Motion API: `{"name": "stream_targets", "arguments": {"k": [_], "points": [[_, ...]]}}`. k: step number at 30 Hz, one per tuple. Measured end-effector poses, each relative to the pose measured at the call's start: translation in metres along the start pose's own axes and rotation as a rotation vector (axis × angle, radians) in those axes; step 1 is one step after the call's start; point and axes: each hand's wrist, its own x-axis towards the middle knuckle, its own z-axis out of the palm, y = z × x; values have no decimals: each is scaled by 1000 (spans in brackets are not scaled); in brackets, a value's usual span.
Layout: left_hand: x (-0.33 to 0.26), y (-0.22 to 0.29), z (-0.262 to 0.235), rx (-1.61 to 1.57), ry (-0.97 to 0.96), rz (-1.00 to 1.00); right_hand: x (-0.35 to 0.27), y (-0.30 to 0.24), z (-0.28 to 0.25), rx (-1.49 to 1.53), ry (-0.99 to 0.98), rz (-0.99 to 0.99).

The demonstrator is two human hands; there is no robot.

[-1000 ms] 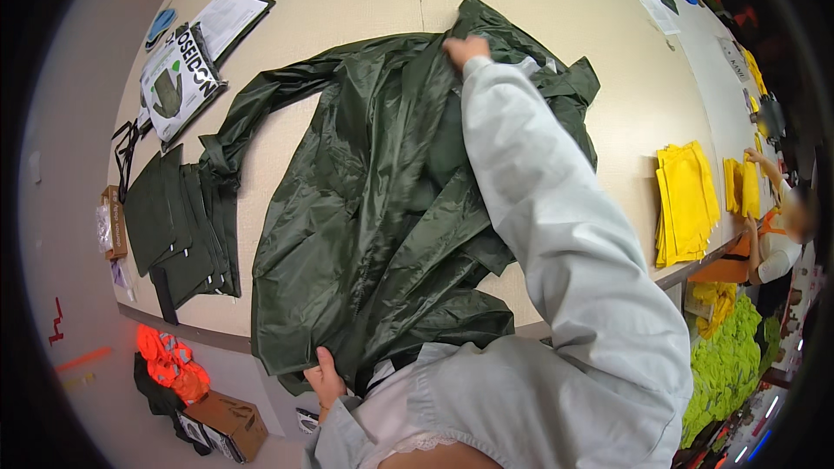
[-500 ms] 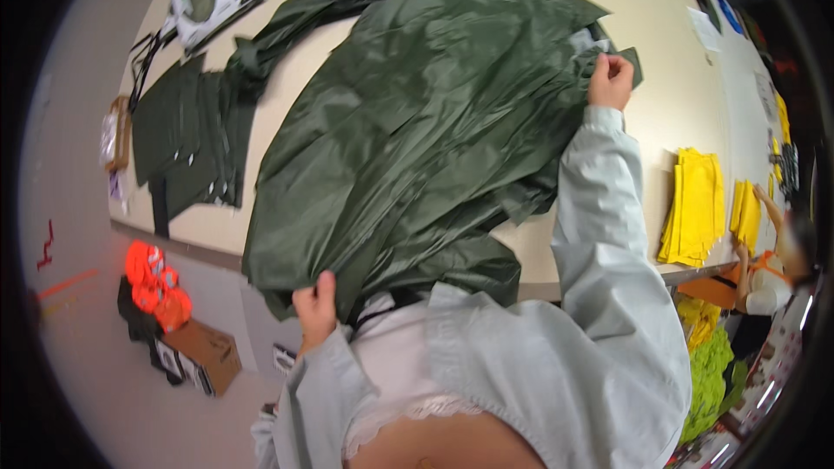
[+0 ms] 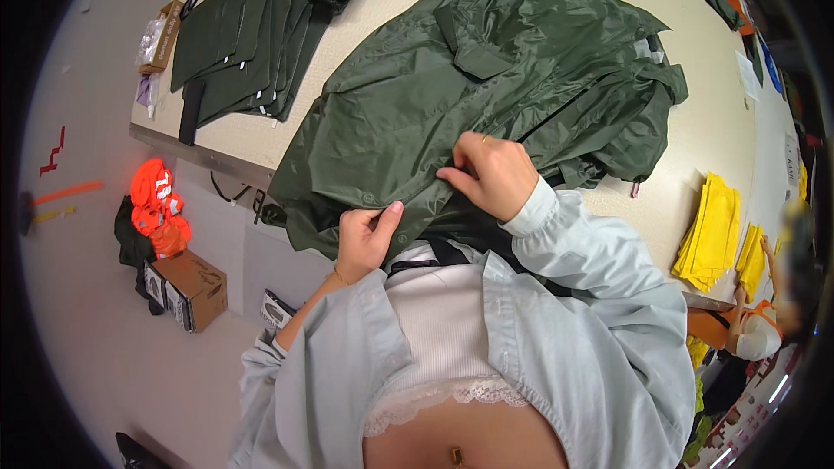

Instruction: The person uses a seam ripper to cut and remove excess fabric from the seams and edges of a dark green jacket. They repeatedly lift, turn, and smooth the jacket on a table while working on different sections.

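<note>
- Pale bench carries a dark green raincoat, spread out and rumpled, its near end hanging over the edge.
- Nearest, the left hand grasps the raincoat's near edge, thumb on top.
- Just right of it, the right hand pinches the raincoat's front between thumb and fingers.
- Left of the raincoat, flat dark green pieces lie fanned, near its sleeve.
- Right of the raincoat, well apart, sits a yellow folded stack.
- Below and left of the raincoat, off the bench, an orange bundle shows beside a cardboard box.
- Far right of the raincoat, a co-worker stands near more yellow cloth.
</note>
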Motion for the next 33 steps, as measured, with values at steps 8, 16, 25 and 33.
{"name": "stream_targets", "arguments": {"k": [8,16,25,33], "points": [[-3,12,1,133,39,48,-1,-7,-17,24,-416,360],[3,15,3,126,60,191,10,10,-20,103,-455,434],[4,13,-25,202,159,232,69,131,-95,-618,-438,515],[-5,-33,-72,163,209,19,64,324,-187,-441,-613,669]]}}
